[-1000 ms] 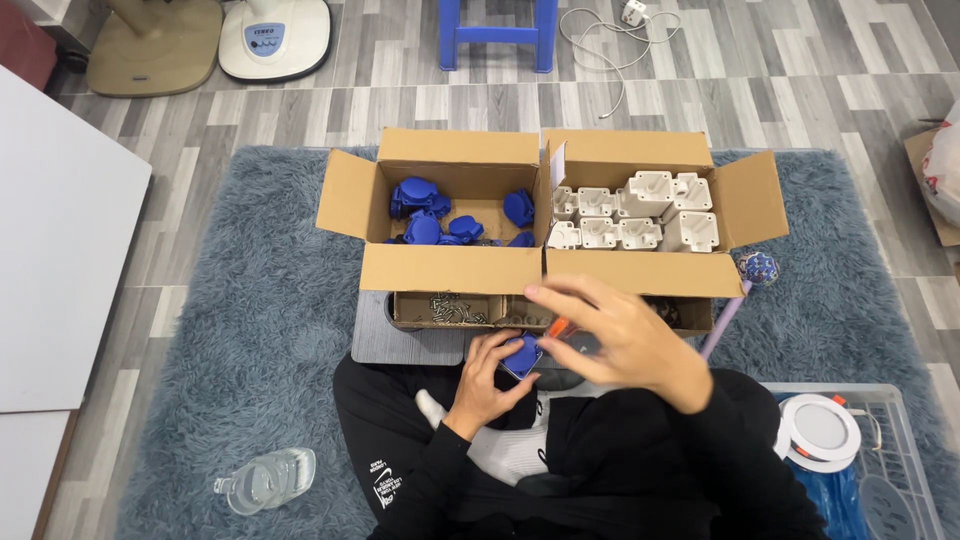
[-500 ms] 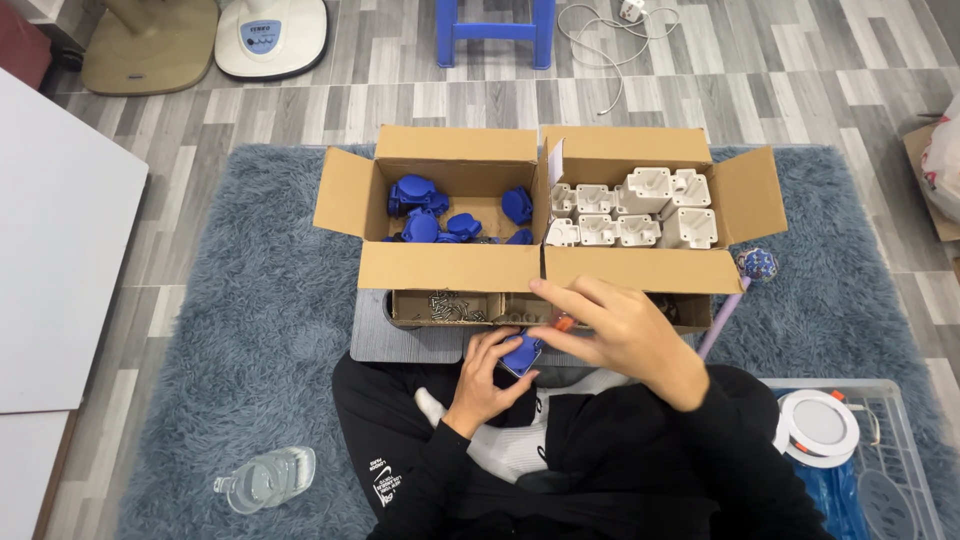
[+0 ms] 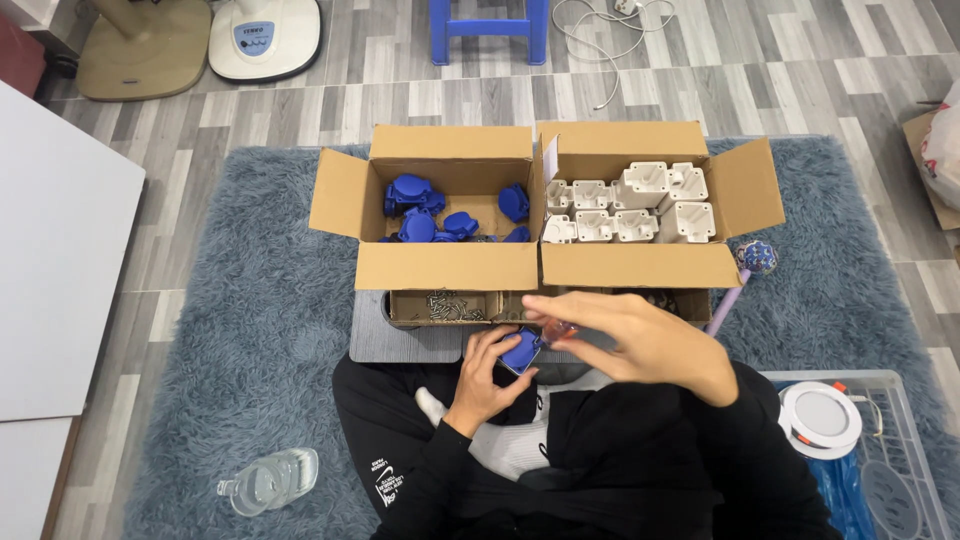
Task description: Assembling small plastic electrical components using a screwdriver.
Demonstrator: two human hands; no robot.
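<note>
Blue plastic cap (image 3: 520,350) is being held over the lap, just in front of the shallow screw tray (image 3: 445,308). Left hand (image 3: 487,375) grip is being closed around the cap from below. Right hand (image 3: 640,340) is being kept across it from the right; fingertips (image 3: 540,312) are being pinched on a small orange-red piece (image 3: 560,330), too blurred to identify.

Since the earlier frames: right hand is being lowered slightly and extended further left over the cap; left hand is barely being shifted. Judged: the small piece is being lined up on the cap, fitting not yet finished.

More blue caps are being stored in the left cardboard box (image 3: 445,266), white plastic housings in the right cardboard box (image 3: 640,264), both on the grey rug (image 3: 250,330).
</note>
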